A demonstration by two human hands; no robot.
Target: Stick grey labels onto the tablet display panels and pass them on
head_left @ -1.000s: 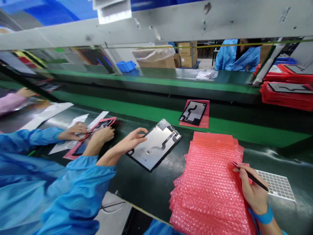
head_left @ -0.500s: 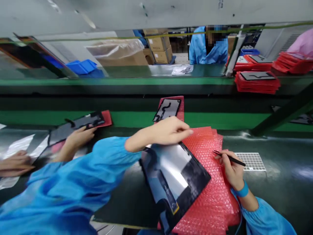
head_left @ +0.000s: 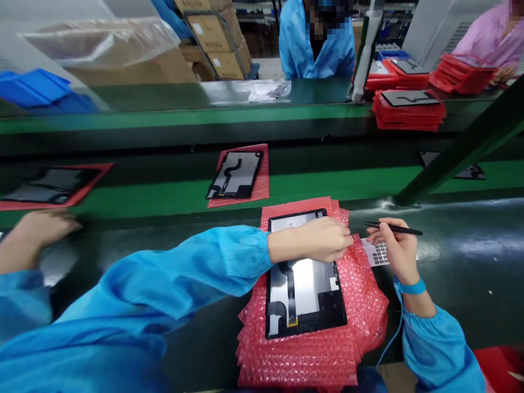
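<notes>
A tablet screen [head_left: 308,289] lies back up, with a black flex cable, on a stack of red bubble-wrap bags [head_left: 295,365] in front of me. My left hand [head_left: 317,239] reaches across its upper part, its fingers closed at the screen's right edge; whether anything is between them is hidden. To the right, my right hand [head_left: 396,245] grips black tweezers [head_left: 403,229], their tips pointing left. Below that hand a white sheet with a grid of small squares [head_left: 374,252] lies partly covered. A blue wrist strap [head_left: 412,286] circles the right wrist.
Along the green conveyor [head_left: 172,196] lie a second screen on red wrap [head_left: 258,188] and another at left [head_left: 53,183]. A co-worker's hand [head_left: 41,234] is near the left one. A slanted green post [head_left: 454,139] stands at right. Red bags [head_left: 409,114] are stacked beyond.
The screen, tilted across the stack before, now lies straighter on it, and my left hand has moved to its right edge. The co-worker's hand has left its screen. The view has shifted.
</notes>
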